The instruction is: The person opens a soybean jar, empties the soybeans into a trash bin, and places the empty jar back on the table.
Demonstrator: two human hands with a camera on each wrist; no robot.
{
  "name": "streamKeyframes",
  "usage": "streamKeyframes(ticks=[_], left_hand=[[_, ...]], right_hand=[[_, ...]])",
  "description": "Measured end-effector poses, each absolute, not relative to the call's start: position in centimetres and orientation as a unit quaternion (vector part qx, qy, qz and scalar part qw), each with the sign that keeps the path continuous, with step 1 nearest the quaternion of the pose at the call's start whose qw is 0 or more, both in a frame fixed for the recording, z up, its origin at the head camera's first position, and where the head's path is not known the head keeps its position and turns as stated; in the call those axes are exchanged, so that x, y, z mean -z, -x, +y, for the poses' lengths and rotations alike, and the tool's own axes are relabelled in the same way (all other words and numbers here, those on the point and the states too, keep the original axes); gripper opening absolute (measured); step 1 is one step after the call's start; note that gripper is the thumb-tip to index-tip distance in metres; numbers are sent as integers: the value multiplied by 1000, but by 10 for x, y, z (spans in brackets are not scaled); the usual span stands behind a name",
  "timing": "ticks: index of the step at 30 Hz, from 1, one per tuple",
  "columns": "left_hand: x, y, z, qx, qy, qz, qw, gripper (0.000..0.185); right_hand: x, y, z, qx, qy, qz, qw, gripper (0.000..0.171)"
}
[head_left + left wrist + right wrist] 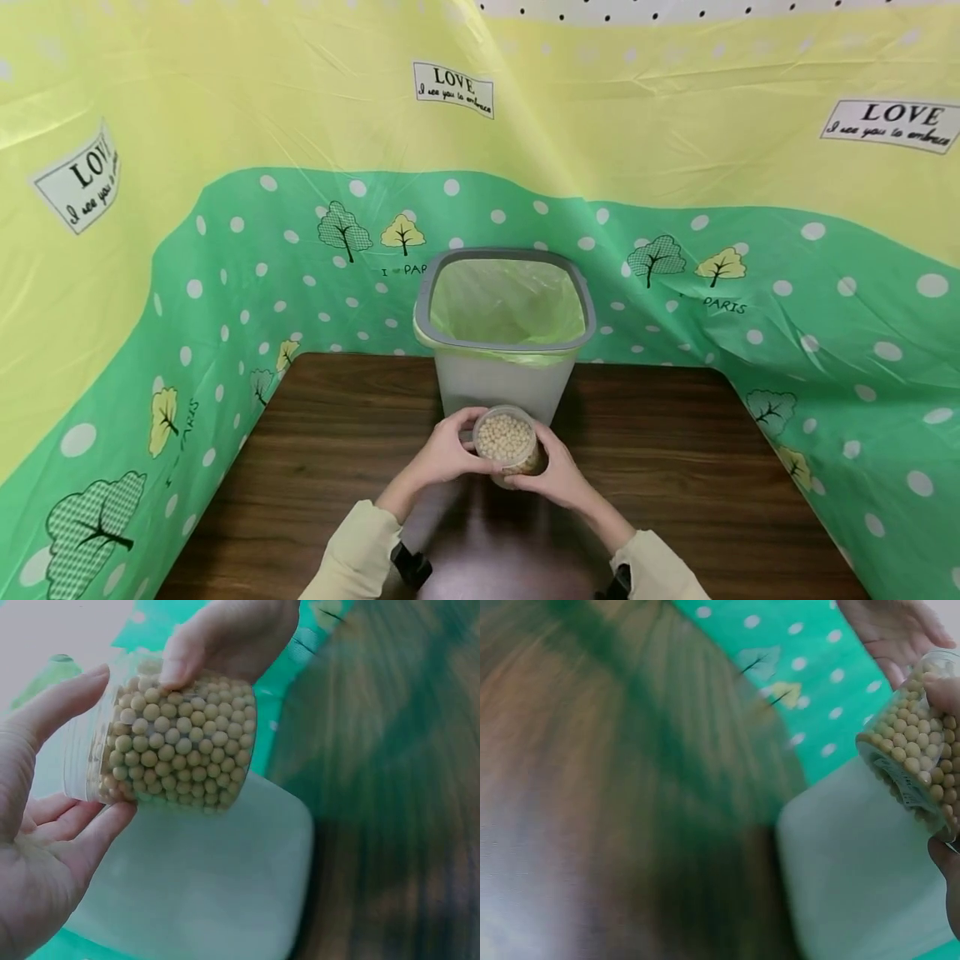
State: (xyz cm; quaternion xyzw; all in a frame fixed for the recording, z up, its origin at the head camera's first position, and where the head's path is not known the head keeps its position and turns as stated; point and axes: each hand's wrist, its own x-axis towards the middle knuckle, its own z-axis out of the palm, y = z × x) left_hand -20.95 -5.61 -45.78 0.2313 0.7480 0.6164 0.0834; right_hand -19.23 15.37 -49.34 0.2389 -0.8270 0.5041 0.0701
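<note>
A clear plastic jar (pixel 506 437) full of small round beige balls, which look like dried beans, is held up between both hands, its lidless top facing the head camera. My left hand (pixel 446 451) holds it from the left, and in the left wrist view that thumb and fingertips meet the jar (pixel 176 742) near its rim. From the other side my right hand (pixel 558 475) grips it, with its thumb on the wall. A label shows through the base of the jar (pixel 911 746) in the right wrist view.
Just behind the jar stands a grey-white trash bin (pixel 498 379), lined with a green bag (pixel 510 300). It rests on a dark wooden table (pixel 337 442). A yellow and green printed curtain (pixel 300 250) encloses the back and sides.
</note>
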Motion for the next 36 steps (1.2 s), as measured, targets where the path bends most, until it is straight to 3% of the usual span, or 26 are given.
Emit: streamKeyframes(ticks=[8, 13, 16, 22, 32, 36], left_hand=[[428, 206, -61, -652, -231, 719, 70, 72], [418, 210, -64, -673, -250, 692, 72, 68], [416, 214, -65, -675, -276, 679, 85, 68], [426, 218, -66, -663, -330, 664, 106, 79], [443, 212, -57, -683, -302, 663, 59, 74], [441, 211, -60, -696, -307, 644, 79, 72]], right_hand=[[430, 190, 147, -491, -280, -819, 99, 83], [432, 203, 154, -496, -292, -812, 98, 84], [433, 207, 159, -513, -304, -800, 69, 80], [433, 208, 164, -495, -333, -802, 27, 76], [416, 191, 154, -456, -327, -821, 102, 77], [418, 193, 161, -511, -326, -794, 42, 71]])
